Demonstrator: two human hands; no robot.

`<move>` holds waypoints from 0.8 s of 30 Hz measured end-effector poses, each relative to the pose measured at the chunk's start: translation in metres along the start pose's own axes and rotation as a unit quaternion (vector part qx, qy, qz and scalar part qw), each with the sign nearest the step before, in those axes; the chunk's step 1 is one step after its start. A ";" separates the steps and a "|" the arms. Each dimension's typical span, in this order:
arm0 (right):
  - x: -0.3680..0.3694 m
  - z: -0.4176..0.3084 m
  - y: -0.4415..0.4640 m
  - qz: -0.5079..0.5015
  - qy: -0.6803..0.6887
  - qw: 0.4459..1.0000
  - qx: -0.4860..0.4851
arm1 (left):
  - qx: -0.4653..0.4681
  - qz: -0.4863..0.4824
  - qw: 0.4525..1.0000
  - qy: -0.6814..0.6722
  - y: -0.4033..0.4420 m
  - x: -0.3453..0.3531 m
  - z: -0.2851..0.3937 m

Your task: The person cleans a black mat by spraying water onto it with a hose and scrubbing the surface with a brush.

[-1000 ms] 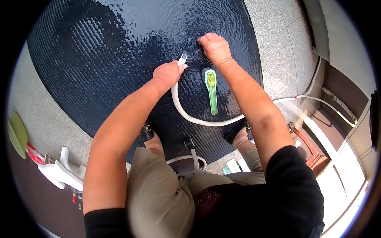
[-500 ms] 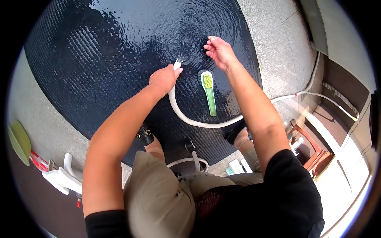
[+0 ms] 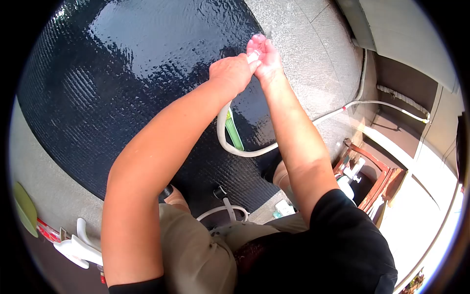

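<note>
My left hand (image 3: 233,72) is wrapped round the end of the white hose (image 3: 223,134), whose tip points at my right palm. My right hand (image 3: 268,58) is palm up, fingers slightly curled, with water running over it and nothing gripped. Below my hands, the green brush (image 3: 233,131) lies on the wet dark ribbed mat (image 3: 112,117); my left wrist and the hose hide part of it.
A reddish wooden rack (image 3: 374,188) with bottles stands at the right. The hose runs rightward across the grey floor (image 3: 298,54). White plastic parts (image 3: 81,250) and a green basin (image 3: 24,208) are at the lower left. Another hose lies between my feet.
My left hand has carried the hose end up and to the right, to my right hand. My right hand has turned palm up. The view has shifted, and the brush is now partly covered.
</note>
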State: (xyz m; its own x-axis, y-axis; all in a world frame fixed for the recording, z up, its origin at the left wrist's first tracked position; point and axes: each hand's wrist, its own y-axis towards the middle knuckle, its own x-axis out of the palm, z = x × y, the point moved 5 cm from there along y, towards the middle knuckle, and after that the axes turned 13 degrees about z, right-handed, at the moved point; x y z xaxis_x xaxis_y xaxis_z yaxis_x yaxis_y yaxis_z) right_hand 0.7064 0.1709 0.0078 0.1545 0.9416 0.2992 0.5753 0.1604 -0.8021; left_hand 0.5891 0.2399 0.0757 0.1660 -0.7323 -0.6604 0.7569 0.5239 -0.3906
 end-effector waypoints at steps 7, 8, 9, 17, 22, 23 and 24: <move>-0.016 0.010 -0.033 -0.005 -0.107 0.993 -0.041 | -0.019 0.001 1.000 0.003 -0.020 0.004 -0.044; -0.031 0.010 -0.053 0.036 -0.219 0.969 -0.107 | -0.045 0.013 0.999 -0.002 -0.029 0.002 -0.060; -0.053 0.015 -0.062 0.048 -0.346 0.922 -0.169 | -0.069 0.025 0.997 -0.006 -0.039 0.000 -0.078; -0.198 0.086 -0.140 -0.069 -0.815 0.423 -0.389 | -0.035 -0.029 0.996 0.079 -0.091 0.018 -0.180; -0.142 0.086 -0.127 -0.083 -0.810 0.414 -0.407 | -0.096 -0.034 0.988 0.114 -0.085 0.020 -0.168; -0.120 0.090 -0.122 -0.108 -0.835 0.378 -0.385 | -0.105 -0.024 0.987 0.117 -0.085 0.023 -0.169; -0.097 0.091 -0.114 -0.122 -0.824 0.350 -0.429 | -0.107 -0.033 0.986 0.123 -0.084 0.025 -0.168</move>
State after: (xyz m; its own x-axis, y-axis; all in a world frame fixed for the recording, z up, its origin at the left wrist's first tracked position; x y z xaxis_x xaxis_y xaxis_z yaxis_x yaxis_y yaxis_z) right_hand 0.5526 0.0887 0.0230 -0.2501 -0.0631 -0.9662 0.5491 0.8126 -0.1952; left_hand 0.4231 0.2509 -0.0156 -0.0573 -0.6534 -0.7549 0.6055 0.5784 -0.5466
